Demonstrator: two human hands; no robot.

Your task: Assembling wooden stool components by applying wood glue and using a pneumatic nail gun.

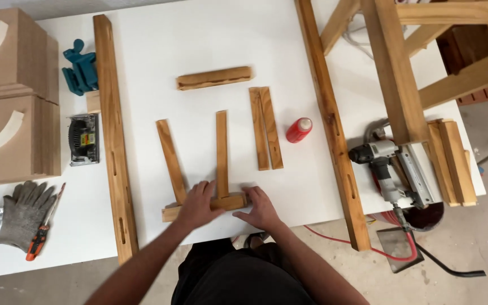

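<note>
A short wooden crosspiece point(204, 207) lies near the front edge of the white desk point(199, 51) and is pressed down by both hands. The left hand point(199, 204) is laid flat over it, grip spread wide; the right hand point(261, 208) is set against its right end, fingers loosely curled. Two upright slats point(222, 149) meet the crosspiece. A red glue bottle point(299, 130) lies to the right, a nail gun point(388, 166) further right.
</note>
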